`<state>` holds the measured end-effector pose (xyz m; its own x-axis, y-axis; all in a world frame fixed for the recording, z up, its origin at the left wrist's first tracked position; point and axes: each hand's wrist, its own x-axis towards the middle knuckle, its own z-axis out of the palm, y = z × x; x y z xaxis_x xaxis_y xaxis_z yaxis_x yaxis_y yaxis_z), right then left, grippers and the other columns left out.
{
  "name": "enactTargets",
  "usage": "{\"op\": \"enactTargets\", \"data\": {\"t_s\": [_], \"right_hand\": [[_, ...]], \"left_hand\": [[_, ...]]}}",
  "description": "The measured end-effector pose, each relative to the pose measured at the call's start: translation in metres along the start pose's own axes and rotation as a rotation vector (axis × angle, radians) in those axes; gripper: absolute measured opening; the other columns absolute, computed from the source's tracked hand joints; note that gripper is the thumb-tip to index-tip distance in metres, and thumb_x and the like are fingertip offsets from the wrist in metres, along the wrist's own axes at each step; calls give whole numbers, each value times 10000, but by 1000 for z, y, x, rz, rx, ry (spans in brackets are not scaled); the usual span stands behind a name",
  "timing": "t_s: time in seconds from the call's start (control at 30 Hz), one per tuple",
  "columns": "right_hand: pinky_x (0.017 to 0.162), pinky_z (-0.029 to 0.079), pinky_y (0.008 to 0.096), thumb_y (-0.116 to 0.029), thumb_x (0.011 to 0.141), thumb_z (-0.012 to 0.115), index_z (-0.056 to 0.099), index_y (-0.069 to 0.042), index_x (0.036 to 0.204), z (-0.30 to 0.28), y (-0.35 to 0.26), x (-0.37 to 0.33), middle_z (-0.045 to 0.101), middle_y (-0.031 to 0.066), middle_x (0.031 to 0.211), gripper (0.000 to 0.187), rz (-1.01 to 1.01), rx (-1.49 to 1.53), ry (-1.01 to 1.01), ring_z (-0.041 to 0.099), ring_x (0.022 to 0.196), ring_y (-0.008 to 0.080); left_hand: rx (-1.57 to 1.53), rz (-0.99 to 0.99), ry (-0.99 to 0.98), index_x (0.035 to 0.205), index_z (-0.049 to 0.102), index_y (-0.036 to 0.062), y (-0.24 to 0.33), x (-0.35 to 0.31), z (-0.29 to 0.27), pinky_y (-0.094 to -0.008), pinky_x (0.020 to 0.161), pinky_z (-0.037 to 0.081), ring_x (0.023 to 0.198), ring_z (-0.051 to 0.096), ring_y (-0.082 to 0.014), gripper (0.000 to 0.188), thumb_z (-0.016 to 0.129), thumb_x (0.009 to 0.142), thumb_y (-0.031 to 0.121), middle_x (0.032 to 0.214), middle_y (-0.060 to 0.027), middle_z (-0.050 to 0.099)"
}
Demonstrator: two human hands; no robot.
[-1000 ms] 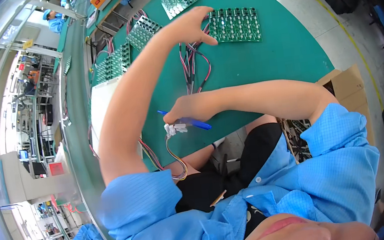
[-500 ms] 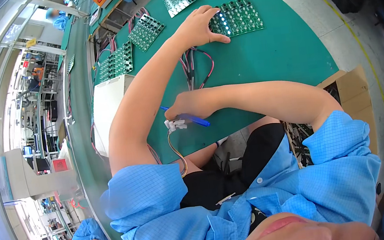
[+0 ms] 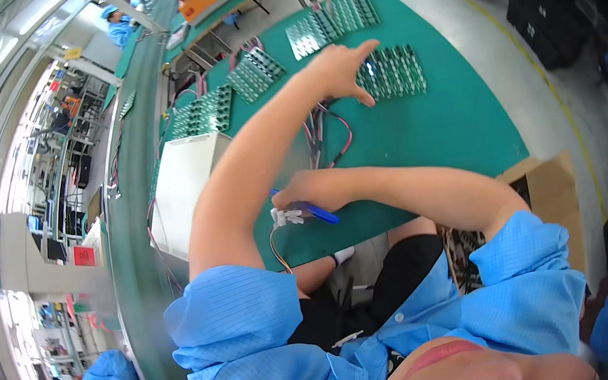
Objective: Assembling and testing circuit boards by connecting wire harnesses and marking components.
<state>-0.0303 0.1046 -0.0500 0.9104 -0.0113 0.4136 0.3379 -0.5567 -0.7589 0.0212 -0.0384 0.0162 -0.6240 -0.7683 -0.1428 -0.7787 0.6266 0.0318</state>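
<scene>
My left hand [image 3: 341,75] reaches to the left edge of a green circuit board panel [image 3: 400,73]. Its thumb and a finger are spread apart around that edge, and whether they touch it I cannot tell. One small light glows on the panel beside the hand. Closer to me, my right hand [image 3: 315,188] is closed on a blue pen [image 3: 322,213], which slants out below the fingers. White wire connectors [image 3: 288,215] sit at the right fingertips, with a thin cable [image 3: 275,250] running down from them; the exact hold on them is hidden.
More board panels [image 3: 257,74] with wires lie along the far side of the green table [image 3: 434,136]. A white box [image 3: 187,193] stands left of my left forearm. Dark and pink wires [image 3: 320,135] lie between my hands. A cardboard box [image 3: 553,193] is at the right.
The view has shifted, so the table sits lower. My left hand's upper finger now stretches out to the right. Fewer lights show on the panel. The right hand still holds the pen.
</scene>
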Motion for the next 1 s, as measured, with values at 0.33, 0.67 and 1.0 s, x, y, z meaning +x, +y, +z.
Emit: {"op": "enactTargets", "data": {"t_s": [0.33, 0.67, 1.0], "right_hand": [[600, 434, 342, -13, 679, 598, 554, -23, 882, -10, -10, -3, 567, 140, 733, 208, 33, -224, 192, 549, 643, 241], [568, 371, 217, -176, 958, 499, 650, -39, 1042, 3, 41, -20, 597, -8, 817, 221, 263, -60, 456, 490, 667, 69], [897, 472, 291, -212, 1032, 384, 577, 89, 1165, -33, 91, -42, 624, 148, 1136, 382, 258, 294, 576, 617, 974, 199]], "left_hand": [[-309, -231, 477, 1291, 529, 16, 1, -141, -26, -428, 917, 473, 1078, 607, -337, 670, 684, 815, 463, 1178, -219, 621], [-1865, -515, 556, 908, 686, -24, 63, -281, 110, -374, 629, 561, 677, 681, -248, 244, 671, 884, 219, 809, -145, 692], [-1654, -652, 796, 671, 678, -8, 65, -282, 115, -282, 409, 334, 425, 403, -120, 197, 790, 748, 135, 544, -25, 508]]}}
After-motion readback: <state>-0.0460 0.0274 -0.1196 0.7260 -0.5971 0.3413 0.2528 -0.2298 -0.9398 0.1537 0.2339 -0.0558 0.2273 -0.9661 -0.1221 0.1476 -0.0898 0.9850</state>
